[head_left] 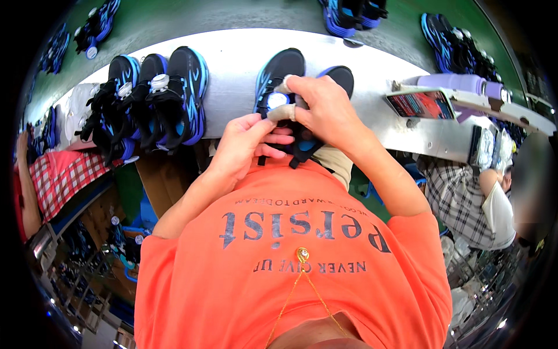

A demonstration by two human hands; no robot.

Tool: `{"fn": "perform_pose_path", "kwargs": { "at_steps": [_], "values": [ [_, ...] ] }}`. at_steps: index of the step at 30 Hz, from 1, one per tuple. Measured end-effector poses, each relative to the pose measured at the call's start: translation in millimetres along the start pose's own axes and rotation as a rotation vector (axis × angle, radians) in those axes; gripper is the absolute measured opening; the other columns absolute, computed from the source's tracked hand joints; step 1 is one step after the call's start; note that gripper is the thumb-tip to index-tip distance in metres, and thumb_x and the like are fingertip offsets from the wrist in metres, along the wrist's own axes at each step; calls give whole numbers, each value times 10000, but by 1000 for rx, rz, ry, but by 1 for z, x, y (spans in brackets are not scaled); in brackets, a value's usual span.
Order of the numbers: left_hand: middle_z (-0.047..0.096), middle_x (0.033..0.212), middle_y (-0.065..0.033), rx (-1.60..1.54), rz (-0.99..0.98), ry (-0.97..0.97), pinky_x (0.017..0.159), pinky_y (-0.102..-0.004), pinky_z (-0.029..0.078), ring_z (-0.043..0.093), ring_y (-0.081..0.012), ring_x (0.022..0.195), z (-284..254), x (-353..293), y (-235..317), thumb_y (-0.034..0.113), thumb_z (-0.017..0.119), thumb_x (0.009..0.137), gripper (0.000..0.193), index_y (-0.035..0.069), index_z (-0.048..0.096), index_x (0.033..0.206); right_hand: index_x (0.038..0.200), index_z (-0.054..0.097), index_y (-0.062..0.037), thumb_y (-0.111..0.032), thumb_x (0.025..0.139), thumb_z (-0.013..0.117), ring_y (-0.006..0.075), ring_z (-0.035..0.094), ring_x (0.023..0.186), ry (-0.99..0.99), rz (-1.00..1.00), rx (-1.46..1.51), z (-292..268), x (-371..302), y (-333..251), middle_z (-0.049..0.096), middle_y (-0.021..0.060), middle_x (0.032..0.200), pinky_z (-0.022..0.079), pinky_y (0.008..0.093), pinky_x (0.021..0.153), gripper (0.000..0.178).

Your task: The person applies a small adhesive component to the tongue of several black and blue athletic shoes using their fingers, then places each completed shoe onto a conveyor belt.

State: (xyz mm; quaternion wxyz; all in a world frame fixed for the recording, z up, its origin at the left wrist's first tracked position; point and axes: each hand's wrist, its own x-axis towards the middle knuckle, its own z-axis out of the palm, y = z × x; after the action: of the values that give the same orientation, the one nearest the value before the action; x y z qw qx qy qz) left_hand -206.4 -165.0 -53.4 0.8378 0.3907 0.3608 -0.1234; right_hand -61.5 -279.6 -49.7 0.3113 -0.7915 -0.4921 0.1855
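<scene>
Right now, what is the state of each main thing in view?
Left hand: partly curled
Right hand: bent over shoes
Finger covers: worn, right hand
Centre dial shoe: toe pointing away
Neighbouring shoe: partly hidden
Left-side shoes: lined up
Phone: screen lit

The counter (232,81) looks like smooth, glossy metal; the sneaker (289,65), matt black cloth with a shiny plastic dial (278,102); the T-shirt (192,279), matt cloth.

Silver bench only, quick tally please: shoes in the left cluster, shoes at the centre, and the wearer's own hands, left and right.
Shoes in the left cluster: 3
Shoes at the centre: 2
Left hand: 1
Right hand: 1
Total: 7
</scene>
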Motion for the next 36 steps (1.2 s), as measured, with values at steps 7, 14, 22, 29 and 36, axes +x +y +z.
{"fn": "perform_pose_path", "kwargs": {
  "at_steps": [7,14,22,29,36],
  "values": [
    [619,1075,-191,37,-175,-283,709,-312,563,649,-232,934,-8,-24,22,219,491,973,338,-80,555,1118,1132,664,-127,-190,890,614,96,548,787,171,387,491,-64,-29,43,632,-3,903,464,250,718,255],
    [591,1075,-166,24,-40,-223,765,-310,548,631,-229,942,45,10,-10,179,475,974,305,-87,533,1111,1150,638,-115,-188,797,699,194,502,720,-20,181,284,-39,-63,35,520,60,815,435,309,648,366],
    [585,1060,-169,24,-5,-142,831,-357,539,625,-287,1009,55,12,-18,174,467,977,281,-66,516,1114,993,641,-67,-180,783,690,252,511,668,71,259,277,-32,-67,28,523,111,748,440,335,619,243],
    [621,1060,-127,438,-30,-238,820,-319,509,635,-192,878,53,-12,-1,201,471,976,275,-4,533,1148,1053,641,-72,-220,779,710,260,593,736,133,291,273,-28,-67,21,603,130,833,471,341,676,318],
    [548,1046,-174,1717,877,-239,853,-412,446,479,-336,980,31,-12,-13,261,752,681,495,90,626,1128,1136,634,-154,-456,716,752,273,557,908,390,67,-207,-82,21,63,568,148,928,451,371,783,531]
  ]
}}
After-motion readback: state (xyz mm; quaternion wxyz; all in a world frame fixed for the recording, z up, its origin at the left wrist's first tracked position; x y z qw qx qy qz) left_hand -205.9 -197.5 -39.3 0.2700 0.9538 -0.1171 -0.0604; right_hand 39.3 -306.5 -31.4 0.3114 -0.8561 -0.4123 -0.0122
